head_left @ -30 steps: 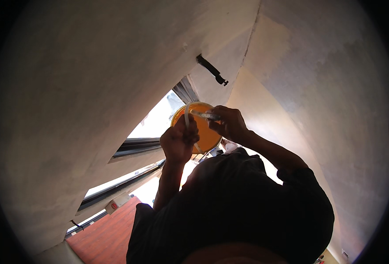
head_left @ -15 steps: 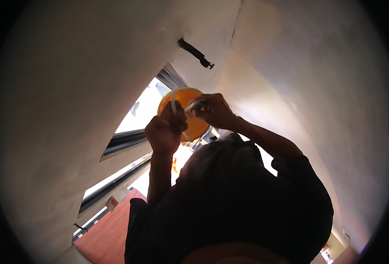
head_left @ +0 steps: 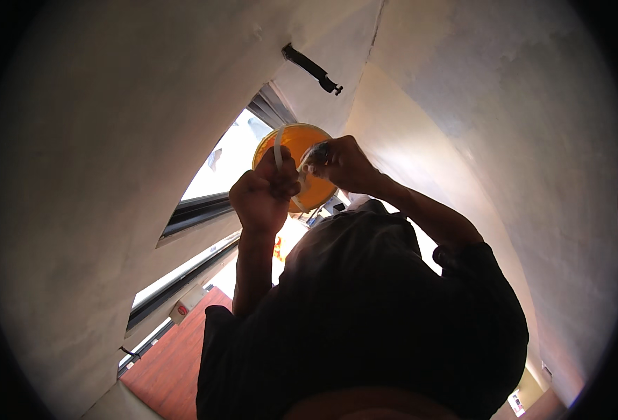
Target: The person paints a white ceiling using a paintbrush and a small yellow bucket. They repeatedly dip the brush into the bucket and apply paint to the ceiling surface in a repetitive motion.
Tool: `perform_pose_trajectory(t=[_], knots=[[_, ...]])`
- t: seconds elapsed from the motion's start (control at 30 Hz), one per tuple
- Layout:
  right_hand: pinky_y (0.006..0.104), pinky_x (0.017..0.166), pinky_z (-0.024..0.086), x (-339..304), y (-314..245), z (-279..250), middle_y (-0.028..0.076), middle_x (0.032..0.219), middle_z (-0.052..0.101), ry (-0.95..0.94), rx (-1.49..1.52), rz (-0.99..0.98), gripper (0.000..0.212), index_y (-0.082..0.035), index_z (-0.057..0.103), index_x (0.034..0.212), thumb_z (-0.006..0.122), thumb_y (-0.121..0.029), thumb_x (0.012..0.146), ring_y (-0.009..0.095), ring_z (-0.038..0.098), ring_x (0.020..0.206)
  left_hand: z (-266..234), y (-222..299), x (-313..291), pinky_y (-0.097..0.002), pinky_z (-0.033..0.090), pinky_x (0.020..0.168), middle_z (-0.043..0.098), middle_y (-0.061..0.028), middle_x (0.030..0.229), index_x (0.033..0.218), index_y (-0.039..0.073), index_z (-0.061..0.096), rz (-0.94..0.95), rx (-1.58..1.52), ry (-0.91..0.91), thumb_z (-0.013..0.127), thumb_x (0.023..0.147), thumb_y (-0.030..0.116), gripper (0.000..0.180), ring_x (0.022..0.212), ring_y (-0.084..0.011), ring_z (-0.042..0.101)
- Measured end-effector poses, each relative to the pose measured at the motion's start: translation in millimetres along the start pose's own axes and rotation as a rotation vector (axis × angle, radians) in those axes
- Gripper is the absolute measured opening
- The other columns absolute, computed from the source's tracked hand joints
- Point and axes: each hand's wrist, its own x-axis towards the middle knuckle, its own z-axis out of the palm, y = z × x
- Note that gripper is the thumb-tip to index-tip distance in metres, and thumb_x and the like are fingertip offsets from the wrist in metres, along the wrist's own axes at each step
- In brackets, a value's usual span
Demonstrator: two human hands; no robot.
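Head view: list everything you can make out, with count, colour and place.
bucket: one, orange-yellow, upper centre
bucket handle: one, whitish, across the bucket's mouth
hand tool: one, greyish, over the bucket; blurred, exact kind unclear
strap-like piece: one, black, above the bucket
window openings: at least two, bright with dark frames, left of centre
box: one, pale with a red mark, lower left
panel: one, reddish-brown, lower left
walls: at least two surfaces, beige-grey, both sides
left hand: one, around the handle
right hand: one, gripping the tool
shirt: one, black, lower centre
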Motion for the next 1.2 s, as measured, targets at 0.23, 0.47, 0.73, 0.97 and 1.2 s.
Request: perform_pose_trajectory(t=[0.23, 0.47, 0.73, 0.97, 1.2], knots=[[0.0300, 0.070, 0.053, 3.3, -4.2, 1.8, 0.010, 0.078, 0.071, -0.046, 0.183, 0.208, 0.012, 0.001, 0.071, 0.088, 0.068, -0.005, 0.078, 0.015, 0.067, 0.071, 9.3, 2.9, -2.1, -0.0254, 0.033, 0.061, 0.046, -0.0030, 0.076, 0.115, -0.003, 0.050, 0.093, 0.395, 0.076, 0.038, 0.076, 0.026, 0.050, 0.063, -0.0119, 0.037], [0.0306, 0.068, 0.055, -9.4, -5.7, 4.4, 0.011, 0.084, 0.069, 0.223, -0.262, -0.291, 0.025, -0.003, 0.069, 0.100, 0.072, -0.009, 0.076, 0.023, 0.069, 0.072, 10.6, 10.9, -25.5, -0.0254, 0.034, 0.062, 0.047, -0.0034, 0.077, 0.116, -0.004, 0.051, 0.219, 1.267, 0.131, 0.039, 0.080, 0.026, 0.048, 0.064, -0.0123, 0.039], [0.0335, 0.072, 0.056, -22.1, 17.3, -2.0, 0.011, 0.098, 0.070, 0.257, -0.418, -0.289, 0.035, -0.009, 0.067, 0.110, 0.075, -0.021, 0.078, 0.025, 0.069, 0.080, -35.3, -15.1, 16.6, -0.0284, 0.040, 0.053, 0.054, -0.0033, 0.079, 0.114, 0.006, 0.054, -0.025, 0.025, 0.051, 0.035, 0.081, 0.039, 0.050, 0.060, -0.0158, 0.047], [0.0369, 0.072, 0.054, 25.4, 54.9, 8.8, 0.016, 0.083, 0.070, 0.048, -0.468, -0.206, 0.020, -0.004, 0.070, 0.094, 0.068, -0.013, 0.077, 0.028, 0.069, 0.075, -94.8, -37.6, 80.2, -0.0263, 0.035, 0.047, 0.055, -0.0092, 0.074, 0.101, 0.000, 0.060, 0.220, 0.413, 0.025, 0.049, 0.064, 0.021, 0.044, 0.050, -0.0154, 0.038], [0.0344, 0.073, 0.052, 6.4, 28.4, -4.9, 0.010, 0.085, 0.071, 0.016, -0.121, -0.064, 0.016, -0.004, 0.070, 0.094, 0.066, -0.011, 0.080, 0.023, 0.068, 0.075, -108.1, -73.6, 123.5, -0.0252, 0.032, 0.044, 0.047, -0.0061, 0.063, 0.087, 0.003, 0.058, 0.332, 0.496, -0.039, 0.044, 0.071, 0.022, 0.030, 0.048, -0.0148, 0.037]])
